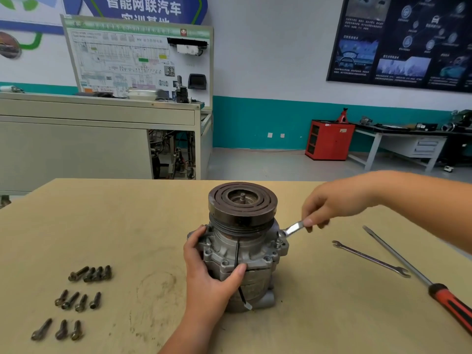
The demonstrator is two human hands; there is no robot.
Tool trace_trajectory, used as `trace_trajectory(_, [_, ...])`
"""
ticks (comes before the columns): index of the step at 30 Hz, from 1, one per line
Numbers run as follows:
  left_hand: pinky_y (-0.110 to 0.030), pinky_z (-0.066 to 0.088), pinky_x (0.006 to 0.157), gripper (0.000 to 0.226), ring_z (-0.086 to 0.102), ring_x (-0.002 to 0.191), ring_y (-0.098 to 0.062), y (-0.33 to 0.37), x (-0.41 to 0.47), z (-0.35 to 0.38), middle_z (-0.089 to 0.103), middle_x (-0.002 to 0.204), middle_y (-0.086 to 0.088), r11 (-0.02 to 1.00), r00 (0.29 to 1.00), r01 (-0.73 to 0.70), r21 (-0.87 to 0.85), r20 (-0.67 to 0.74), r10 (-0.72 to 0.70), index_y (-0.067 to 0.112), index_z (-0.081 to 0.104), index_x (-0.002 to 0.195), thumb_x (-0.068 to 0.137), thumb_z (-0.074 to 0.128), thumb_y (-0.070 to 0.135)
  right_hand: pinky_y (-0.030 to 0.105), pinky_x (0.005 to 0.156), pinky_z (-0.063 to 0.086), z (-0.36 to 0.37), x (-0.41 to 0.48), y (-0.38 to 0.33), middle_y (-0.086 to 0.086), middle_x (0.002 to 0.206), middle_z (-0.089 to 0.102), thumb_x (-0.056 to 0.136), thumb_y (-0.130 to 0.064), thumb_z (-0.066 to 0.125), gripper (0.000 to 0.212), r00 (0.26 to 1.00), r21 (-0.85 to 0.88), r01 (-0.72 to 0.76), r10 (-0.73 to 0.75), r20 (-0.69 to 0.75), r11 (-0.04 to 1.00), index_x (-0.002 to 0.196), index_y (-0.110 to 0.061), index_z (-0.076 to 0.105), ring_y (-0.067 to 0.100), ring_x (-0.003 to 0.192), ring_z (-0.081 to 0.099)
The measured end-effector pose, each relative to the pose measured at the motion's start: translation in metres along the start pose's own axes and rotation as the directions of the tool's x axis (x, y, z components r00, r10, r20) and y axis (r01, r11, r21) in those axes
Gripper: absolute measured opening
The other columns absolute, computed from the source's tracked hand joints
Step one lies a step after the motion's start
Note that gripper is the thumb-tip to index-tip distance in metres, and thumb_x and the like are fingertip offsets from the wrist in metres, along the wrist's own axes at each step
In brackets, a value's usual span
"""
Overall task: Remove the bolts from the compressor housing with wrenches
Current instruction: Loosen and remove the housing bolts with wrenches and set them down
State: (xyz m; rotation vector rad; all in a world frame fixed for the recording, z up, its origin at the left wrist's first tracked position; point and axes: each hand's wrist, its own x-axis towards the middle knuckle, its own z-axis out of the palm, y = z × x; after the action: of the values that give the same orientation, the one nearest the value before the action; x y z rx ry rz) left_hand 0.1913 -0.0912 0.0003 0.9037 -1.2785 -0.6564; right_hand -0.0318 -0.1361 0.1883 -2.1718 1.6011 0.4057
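Note:
A grey metal compressor [242, 254] stands upright on the tan table [127, 226], its dark pulley [242, 203] on top. My left hand [204, 272] grips the housing from the left, thumb across the front flange. My right hand [329, 205] pinches the handle of a silver wrench [293, 228]. The wrench's head sits at a bolt [281, 235] on the housing's right ear. A black wire [238, 274] runs down the front of the body.
Several loose bolts [76, 300] lie in three rows at the table's left front. A second open-ended wrench [370, 259] and a long screwdriver with a red-and-black handle [419, 277] lie to the right. A grey training bench [102, 134] stands behind the table.

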Motion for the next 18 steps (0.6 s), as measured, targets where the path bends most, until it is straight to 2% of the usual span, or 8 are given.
trace_trajectory(3, [-0.016, 0.04, 0.1, 0.08, 0.048, 0.122, -0.004, -0.002, 0.0, 0.001, 0.043, 0.133, 0.011, 1.0, 1.0, -0.003, -0.002, -0.005, 0.003, 0.044, 0.035, 0.123, 0.052, 0.071, 0.048, 0.025, 0.071, 0.053, 0.006, -0.013, 0.01, -0.004, 0.073, 0.068, 0.1, -0.029, 0.042, 0.025, 0.99, 0.35, -0.064, 0.015, 0.139, 0.935, 0.089, -0.018, 0.061, 0.012, 0.073, 0.069])
trace_trajectory(5, [-0.012, 0.039, 0.098, 0.079, 0.048, 0.121, -0.003, -0.002, 0.0, 0.001, 0.043, 0.132, 0.014, 1.0, 1.0, -0.004, -0.007, -0.008, 0.004, 0.046, 0.035, 0.122, 0.052, 0.071, 0.047, 0.026, 0.064, 0.055, 0.023, -0.018, 0.008, 0.003, 0.069, 0.069, 0.102, -0.023, 0.036, 0.025, 0.989, 0.589, -0.055, -0.036, 0.141, 0.806, 0.091, -0.009, 0.054, 0.021, 0.069, 0.071])
trace_trajectory(7, [-0.008, 0.039, 0.096, 0.079, 0.048, 0.12, -0.002, -0.003, 0.001, 0.002, 0.043, 0.131, 0.015, 1.0, 1.0, -0.006, -0.014, -0.012, 0.006, 0.045, 0.035, 0.122, 0.052, 0.07, 0.046, 0.026, 0.059, 0.055, 0.041, -0.021, 0.001, 0.006, 0.065, 0.068, 0.103, -0.021, 0.033, 0.024, 0.99, 0.747, -0.028, -0.087, 0.115, 0.664, 0.092, -0.007, 0.05, 0.022, 0.064, 0.071])
trace_trajectory(9, [-0.008, 0.039, 0.096, 0.079, 0.048, 0.12, -0.001, -0.002, 0.0, 0.002, 0.042, 0.131, 0.015, 1.0, 1.0, -0.009, -0.017, -0.013, 0.009, 0.044, 0.035, 0.123, 0.052, 0.071, 0.046, 0.024, 0.055, 0.054, 0.053, -0.02, -0.007, 0.005, 0.061, 0.066, 0.102, -0.021, 0.033, 0.024, 0.99, 0.803, -0.012, -0.107, 0.095, 0.595, 0.092, -0.007, 0.05, 0.02, 0.058, 0.069])
trace_trajectory(11, [-0.009, 0.039, 0.097, 0.079, 0.047, 0.12, -0.001, -0.002, 0.0, 0.001, 0.042, 0.131, 0.014, 1.0, 1.0, -0.016, -0.014, -0.013, 0.016, 0.043, 0.035, 0.123, 0.052, 0.071, 0.047, 0.023, 0.053, 0.053, 0.057, -0.019, -0.014, 0.004, 0.057, 0.064, 0.103, -0.021, 0.033, 0.025, 0.989, 0.813, -0.024, -0.103, 0.103, 0.581, 0.091, -0.007, 0.05, 0.018, 0.053, 0.067])
trace_trajectory(16, [-0.01, 0.039, 0.098, 0.08, 0.047, 0.121, -0.003, -0.001, 0.0, 0.001, 0.043, 0.132, 0.014, 1.0, 1.0, -0.012, -0.018, -0.012, 0.012, 0.04, 0.036, 0.123, 0.052, 0.071, 0.046, 0.025, 0.053, 0.054, 0.055, -0.017, -0.022, 0.001, 0.051, 0.06, 0.104, -0.023, 0.03, 0.027, 0.98, 0.784, -0.084, -0.093, 0.178, 0.615, 0.089, -0.009, 0.048, 0.014, 0.046, 0.063])
trace_trajectory(18, [-0.012, 0.039, 0.1, 0.08, 0.047, 0.122, -0.005, -0.002, -0.001, 0.001, 0.043, 0.132, 0.014, 1.0, 1.0, -0.012, -0.016, -0.013, 0.012, 0.039, 0.036, 0.124, 0.052, 0.071, 0.045, 0.025, 0.056, 0.055, 0.05, -0.017, -0.021, 0.0, 0.05, 0.058, 0.104, -0.026, 0.031, 0.028, 0.976, 0.736, -0.099, -0.079, 0.203, 0.67, 0.089, -0.01, 0.048, 0.013, 0.045, 0.061])
